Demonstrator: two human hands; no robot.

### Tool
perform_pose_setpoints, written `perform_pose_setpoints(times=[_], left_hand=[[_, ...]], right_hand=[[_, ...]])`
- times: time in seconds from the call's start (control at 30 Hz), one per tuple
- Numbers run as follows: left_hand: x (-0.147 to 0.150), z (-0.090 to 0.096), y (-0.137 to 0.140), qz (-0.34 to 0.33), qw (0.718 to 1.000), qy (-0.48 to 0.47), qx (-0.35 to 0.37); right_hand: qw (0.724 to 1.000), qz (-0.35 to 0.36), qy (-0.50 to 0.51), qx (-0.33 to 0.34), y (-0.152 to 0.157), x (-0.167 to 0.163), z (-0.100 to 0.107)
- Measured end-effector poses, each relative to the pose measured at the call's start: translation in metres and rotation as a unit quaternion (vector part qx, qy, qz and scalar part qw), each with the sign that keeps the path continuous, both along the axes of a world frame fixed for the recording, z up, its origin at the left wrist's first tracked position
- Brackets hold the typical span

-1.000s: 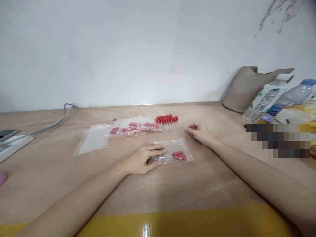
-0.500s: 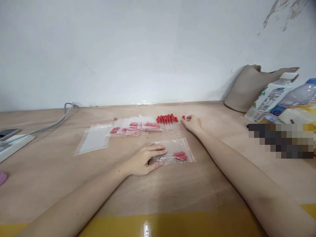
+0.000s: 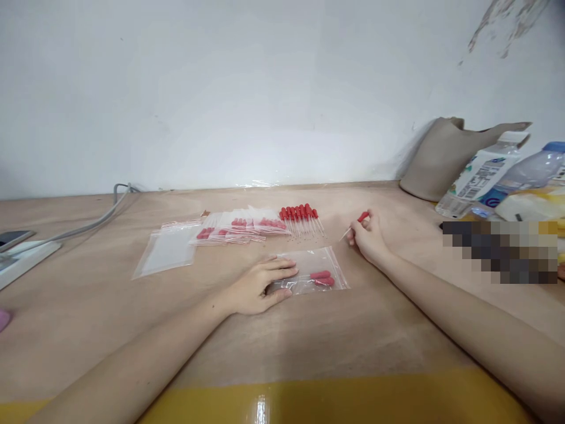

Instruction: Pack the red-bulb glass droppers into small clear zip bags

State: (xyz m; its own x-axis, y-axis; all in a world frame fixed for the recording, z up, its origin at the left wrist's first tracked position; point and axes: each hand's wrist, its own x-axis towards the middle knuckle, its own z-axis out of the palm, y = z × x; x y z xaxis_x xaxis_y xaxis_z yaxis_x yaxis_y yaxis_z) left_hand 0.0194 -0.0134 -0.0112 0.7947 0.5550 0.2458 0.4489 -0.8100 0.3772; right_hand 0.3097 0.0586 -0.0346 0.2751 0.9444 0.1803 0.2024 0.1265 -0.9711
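Observation:
My left hand (image 3: 265,284) lies with fingers stretched out over the left end of a clear zip bag (image 3: 309,259), pressing it flat on the table. Inside that bag are two red-bulbed droppers (image 3: 321,275), their thin ends partly under my fingers. To the right of the bag, my right hand (image 3: 368,238) pinches a single dropper (image 3: 362,217), red bulb up and its thin tip pointing down to the left. A row of loose red-bulbed droppers (image 3: 300,213) lies behind the bag. Beside the row is an overlapping stack of filled zip bags (image 3: 241,227).
Flat, seemingly unfilled zip bags (image 3: 170,250) lie at the left of the stack. A grey cable (image 3: 99,221) and a phone (image 3: 15,238) are at far left. On the right stand a cut beige container (image 3: 435,159) and plastic bottles (image 3: 481,174); a blurred patch hides things there.
My right hand has moved right and toward me, away from the row, bringing one dropper with it. My left hand and the bag beneath it have stayed in place.

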Motion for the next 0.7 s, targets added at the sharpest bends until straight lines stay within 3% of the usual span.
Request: perform_pose_setpoints(times=[0.2, 0.33, 0.47, 0.57, 0.7], left_hand=[[0.001, 0.001, 0.0, -0.003, 1.0, -0.006, 0.001], [0.001, 0.001, -0.001, 0.002, 1.0, -0.014, 0.0], [0.0, 0.001, -0.003, 0.02, 1.0, -0.017, -0.004], [-0.001, 0.001, -0.003, 0.021, 1.0, -0.01, -0.004], [-0.001, 0.002, -0.003, 0.019, 1.0, -0.007, -0.003]], right_hand=[[0.993, 0.019, 0.113, 0.025, -0.055, -0.014, 0.006], [0.981, 0.073, 0.18, 0.019, -0.059, -0.018, 0.006], [0.967, 0.115, 0.224, -0.029, -0.06, -0.017, 0.007], [0.958, 0.197, 0.188, -0.089, -0.062, -0.01, 0.01], [0.948, 0.288, 0.039, -0.131, -0.06, 0.006, 0.014]])
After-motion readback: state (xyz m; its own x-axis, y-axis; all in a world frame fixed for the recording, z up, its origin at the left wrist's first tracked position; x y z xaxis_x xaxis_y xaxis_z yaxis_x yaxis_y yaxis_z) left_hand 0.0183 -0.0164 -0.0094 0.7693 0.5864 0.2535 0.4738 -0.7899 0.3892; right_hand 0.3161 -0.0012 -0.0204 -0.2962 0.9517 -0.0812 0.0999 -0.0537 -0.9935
